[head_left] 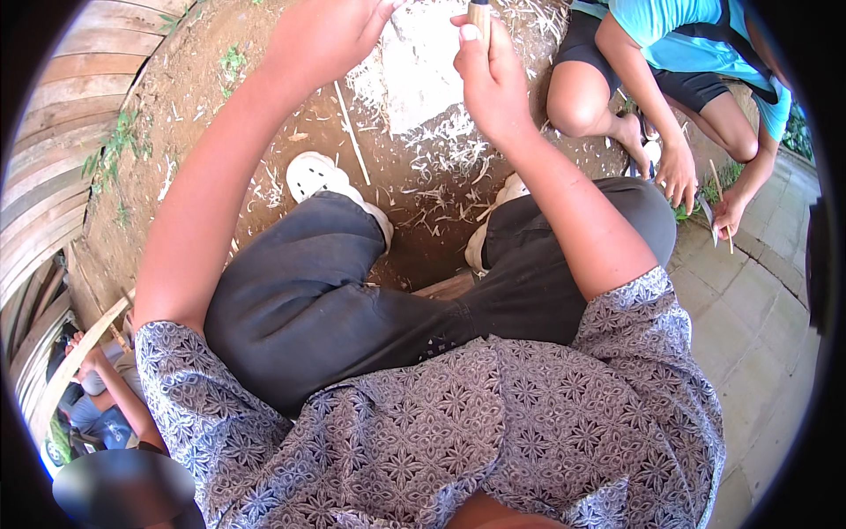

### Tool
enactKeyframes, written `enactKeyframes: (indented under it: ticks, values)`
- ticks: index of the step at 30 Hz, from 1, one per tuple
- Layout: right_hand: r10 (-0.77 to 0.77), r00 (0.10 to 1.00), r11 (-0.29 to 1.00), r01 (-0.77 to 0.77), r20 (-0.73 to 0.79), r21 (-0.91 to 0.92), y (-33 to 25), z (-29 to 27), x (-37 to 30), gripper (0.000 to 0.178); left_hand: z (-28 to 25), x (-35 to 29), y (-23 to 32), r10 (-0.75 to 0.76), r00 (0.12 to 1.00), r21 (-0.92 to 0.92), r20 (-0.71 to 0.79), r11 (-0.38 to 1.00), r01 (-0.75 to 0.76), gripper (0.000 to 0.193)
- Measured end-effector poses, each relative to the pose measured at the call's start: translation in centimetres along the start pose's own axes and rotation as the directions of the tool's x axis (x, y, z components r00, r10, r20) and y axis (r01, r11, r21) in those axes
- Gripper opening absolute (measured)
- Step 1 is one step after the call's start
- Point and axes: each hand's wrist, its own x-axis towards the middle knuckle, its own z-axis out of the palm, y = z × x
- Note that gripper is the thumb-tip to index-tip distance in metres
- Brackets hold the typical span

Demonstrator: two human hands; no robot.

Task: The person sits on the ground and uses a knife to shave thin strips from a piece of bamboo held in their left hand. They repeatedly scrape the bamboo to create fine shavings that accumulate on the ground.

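Note:
At the top of the head view, my right hand [495,84] is closed around a pale wooden handle [478,18] with a dark band near its upper end. The rest of that tool runs out of the picture. My left hand [330,37] is at the top edge, left of the right one, with thumb and fingers drawn together. Its fingertips are partly cut off, so what they hold is hidden. Between and below both hands lies a bright white patch [423,79], too overexposed to make out, with pale curled shavings [449,154] around it.
A thin pale stick [352,132] lies on the brown soil near my white clog [322,176]. At right, a person in a blue shirt [696,44] crouches, holding a knife [708,216] and a thin stick [721,198]. Another person [106,397] is at lower left, beside a wooden plank wall [88,97].

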Motion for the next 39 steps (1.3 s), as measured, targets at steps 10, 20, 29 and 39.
enactKeyframes:
  ticks: [10, 20, 29, 39]
  values:
    - [-0.059, 0.996, 0.998, 0.059, 0.072, -0.005, 2.0, 0.6, 0.0, 0.051, -0.4, -0.2, 0.5, 0.098, 0.995, 0.011, 0.012, 0.995, -0.098, 0.027]
    - [-0.051, 0.996, 0.999, 0.051, 0.08, 0.012, 2.1, 0.7, 0.1, 0.045, 0.2, -0.3, -1.1, 0.026, 0.999, -0.013, -0.046, 1.0, -0.026, 0.029]
    - [0.1, 0.98, 0.988, -0.078, 0.17, -0.132, 1.4, 0.5, 0.3, 0.059, 0.2, -0.6, -0.2, 0.104, 0.992, 0.004, -0.067, 0.995, -0.104, 0.028]
    - [-0.124, 0.992, 0.967, 0.116, 0.021, 0.228, 1.1, 0.7, 0.2, 0.047, 0.2, -0.5, -0.6, 0.093, 0.995, 0.035, -0.049, 0.995, -0.091, 0.029]
